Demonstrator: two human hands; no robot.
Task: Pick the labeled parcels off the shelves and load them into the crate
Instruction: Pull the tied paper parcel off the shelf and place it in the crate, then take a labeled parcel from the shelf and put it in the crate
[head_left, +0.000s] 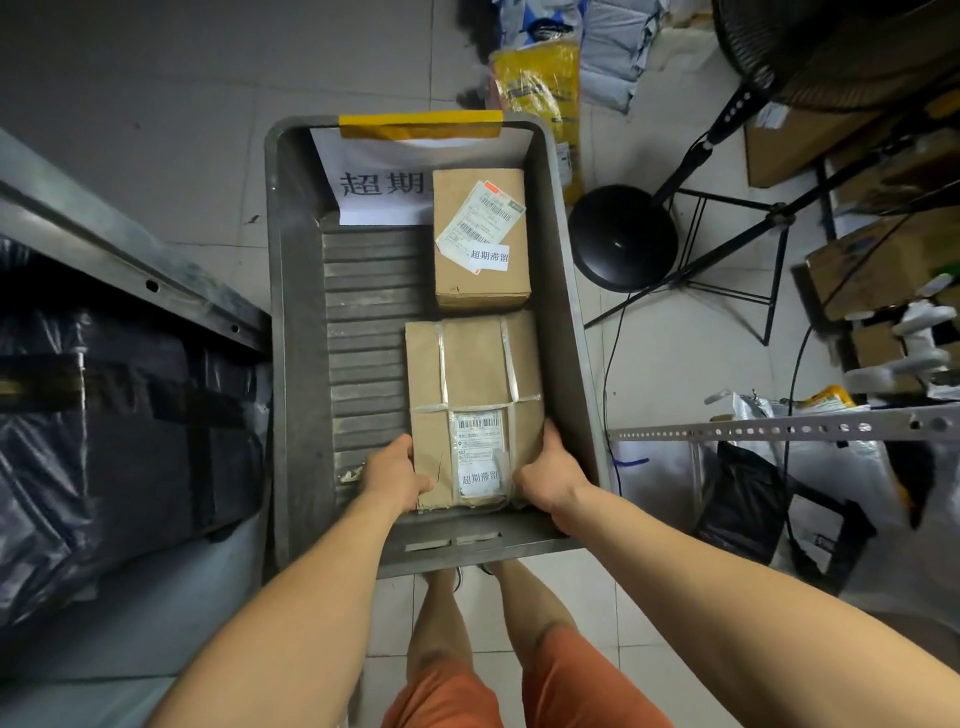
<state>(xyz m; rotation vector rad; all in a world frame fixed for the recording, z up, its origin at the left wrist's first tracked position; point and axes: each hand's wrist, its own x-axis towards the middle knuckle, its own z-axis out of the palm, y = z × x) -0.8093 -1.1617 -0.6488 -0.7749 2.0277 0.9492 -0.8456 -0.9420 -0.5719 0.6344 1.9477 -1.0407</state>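
Grey crate (291, 332) on tiled floor (156, 104), shelving (130, 260) beside

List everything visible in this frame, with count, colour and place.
crate: one, grey, centre on tiled floor
paper sign: one, white, crate's far wall under yellow tape
small box: one, brown, labeled, crate's far right
taped parcel: one, brown, labeled, crate's near right
fan stand: one, black, right of crate
shelf rail: one, grey, perforated, right
yellow bag: one, beyond crate
left hand: grips parcel's left edge
right hand: grips parcel's right edge
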